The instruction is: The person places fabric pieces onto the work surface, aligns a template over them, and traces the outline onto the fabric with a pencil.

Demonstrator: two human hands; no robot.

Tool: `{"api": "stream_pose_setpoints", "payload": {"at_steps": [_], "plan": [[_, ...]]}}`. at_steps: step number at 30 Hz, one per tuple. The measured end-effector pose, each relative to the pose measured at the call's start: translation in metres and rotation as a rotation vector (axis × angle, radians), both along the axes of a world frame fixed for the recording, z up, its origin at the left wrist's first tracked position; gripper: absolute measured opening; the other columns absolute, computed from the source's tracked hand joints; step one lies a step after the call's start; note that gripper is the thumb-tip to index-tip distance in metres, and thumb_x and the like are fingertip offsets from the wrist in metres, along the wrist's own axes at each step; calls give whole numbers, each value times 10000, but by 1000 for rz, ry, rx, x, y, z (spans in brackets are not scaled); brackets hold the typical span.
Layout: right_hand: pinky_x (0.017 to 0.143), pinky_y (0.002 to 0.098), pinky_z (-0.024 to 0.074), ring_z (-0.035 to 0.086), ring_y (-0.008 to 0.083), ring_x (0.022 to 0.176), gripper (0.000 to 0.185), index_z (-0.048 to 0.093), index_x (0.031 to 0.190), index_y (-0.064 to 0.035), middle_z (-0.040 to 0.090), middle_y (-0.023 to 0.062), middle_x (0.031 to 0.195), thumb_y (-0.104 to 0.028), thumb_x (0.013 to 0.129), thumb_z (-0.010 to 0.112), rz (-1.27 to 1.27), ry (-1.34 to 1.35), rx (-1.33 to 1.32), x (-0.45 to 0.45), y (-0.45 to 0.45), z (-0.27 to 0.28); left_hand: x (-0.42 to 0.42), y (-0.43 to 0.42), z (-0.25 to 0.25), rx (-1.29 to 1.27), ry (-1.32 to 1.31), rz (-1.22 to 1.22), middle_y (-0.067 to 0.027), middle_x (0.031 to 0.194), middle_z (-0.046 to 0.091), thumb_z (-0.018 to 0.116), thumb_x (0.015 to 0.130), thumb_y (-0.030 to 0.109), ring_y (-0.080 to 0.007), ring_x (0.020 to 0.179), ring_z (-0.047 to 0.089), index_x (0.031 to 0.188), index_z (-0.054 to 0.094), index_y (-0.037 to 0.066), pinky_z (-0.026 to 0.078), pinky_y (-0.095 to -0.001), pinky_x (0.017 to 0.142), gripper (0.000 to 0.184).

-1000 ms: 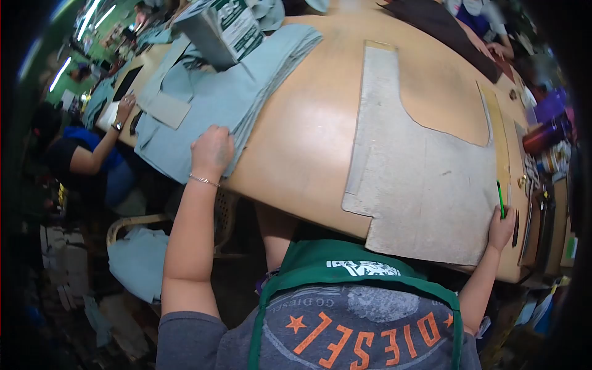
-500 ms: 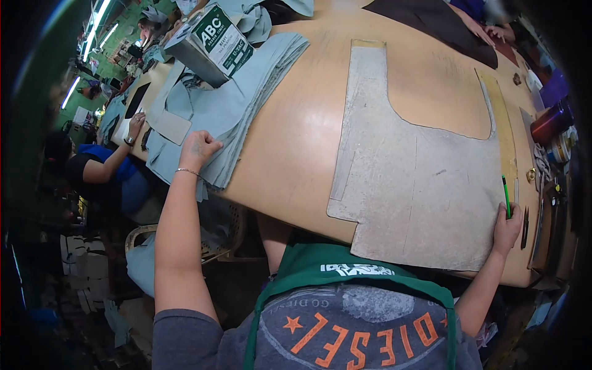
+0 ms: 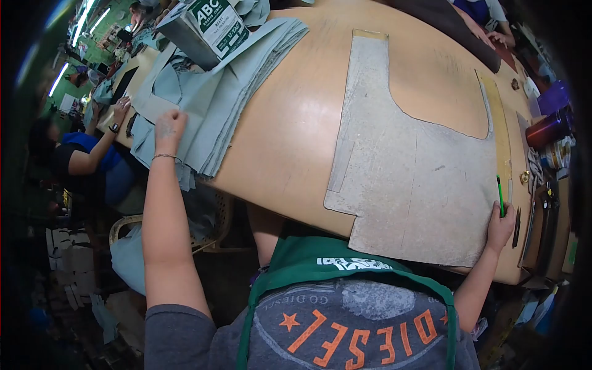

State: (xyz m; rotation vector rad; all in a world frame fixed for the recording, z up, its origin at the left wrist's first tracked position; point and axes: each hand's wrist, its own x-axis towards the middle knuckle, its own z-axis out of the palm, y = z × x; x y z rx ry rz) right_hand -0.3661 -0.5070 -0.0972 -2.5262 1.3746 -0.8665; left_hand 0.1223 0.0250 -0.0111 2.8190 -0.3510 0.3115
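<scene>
My left hand (image 3: pixel 169 127) is closed at the near left part of a stack of pale blue-green sheets (image 3: pixel 237 92), its fingers pinched on the top layer. A metal can with a green and white label (image 3: pixel 216 31) stands on the stack. A large grey cut-out board (image 3: pixel 419 179) lies flat on the table before me. At its right edge, my right hand (image 3: pixel 501 227) is closed round a green pencil (image 3: pixel 500 196), which points upward.
The wooden table (image 3: pixel 283 142) curves around. A dark brown sheet (image 3: pixel 450 28) lies at its far side near another person's hands. A co-worker (image 3: pixel 92 154) sits at the left. A dark red tumbler (image 3: pixel 549 127) and dark tools (image 3: pixel 516 228) are at the right.
My left hand has moved left over the stack, and the top sheet is now lifted and folded up near the can. My right hand still holds the pencil by the board's edge.
</scene>
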Motion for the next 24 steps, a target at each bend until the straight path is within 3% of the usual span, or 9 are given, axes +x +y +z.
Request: {"api": "stream_pose_setpoints", "payload": {"at_steps": [3,4,7,10,13,18,19,21,24], "plan": [[631,303,400,492,216,687,215,525,831,23,492,108,749,-182,794,579,48,-71,-185,5,7,3,-22,-21,25,-118,-676,-171,-172,752,521,535,776,161,-377,652,487,757,526,26,399,-442,608,137],[602,289,385,469,192,657,210,519,817,21,475,91,720,-180,798,577,84,-120,-128,16,14,10,-33,-34,34,-131,-720,-215,-160,743,515,521,787,153,-369,660,492,750,516,32,400,-439,601,127],[502,232,305,353,97,565,199,489,757,5,391,18,617,-170,810,567,225,-261,142,68,58,28,-64,-61,37,-144,-742,-299,-125,724,505,509,799,141,-343,678,502,734,498,48,406,-422,581,114],[496,267,309,359,107,560,182,483,700,-23,375,21,574,-151,790,576,653,-225,405,148,127,56,-70,-69,23,-126,-664,-324,-100,718,505,548,775,155,-314,680,507,732,502,63,415,-393,566,112],[522,272,402,530,138,589,268,565,774,-20,566,71,654,-287,797,559,992,20,862,230,199,80,-76,-67,6,-48,-747,-268,-66,704,492,592,737,166,-262,674,516,733,516,92,413,-372,543,106],[489,260,392,558,148,649,581,549,853,19,555,62,701,-549,729,562,1058,-38,1576,359,314,100,-99,-59,-5,-20,-792,-164,-52,687,489,629,716,131,-247,675,511,772,588,107,394,-353,562,73],[465,284,383,548,161,627,468,537,806,-1,540,60,685,-448,711,641,1027,-40,1752,387,329,96,-103,-57,-7,-11,-810,-154,-45,686,486,634,710,126,-243,676,508,779,594,113,392,-353,563,80],[477,305,404,528,159,592,323,519,758,-22,529,61,659,-257,662,719,1114,-219,1602,425,351,92,-112,-58,-15,8,-872,-153,11,697,464,641,690,136,-206,694,489,761,588,147,362,-339,534,89],[403,254,359,500,126,516,210,473,759,-37,496,54,633,-66,695,672,1081,-527,1382,456,371,95,-125,-56,-31,-48,-690,-359,-29,742,502,609,727,140,-238,686,503,826,582,104,398,-355,566,109]]}}
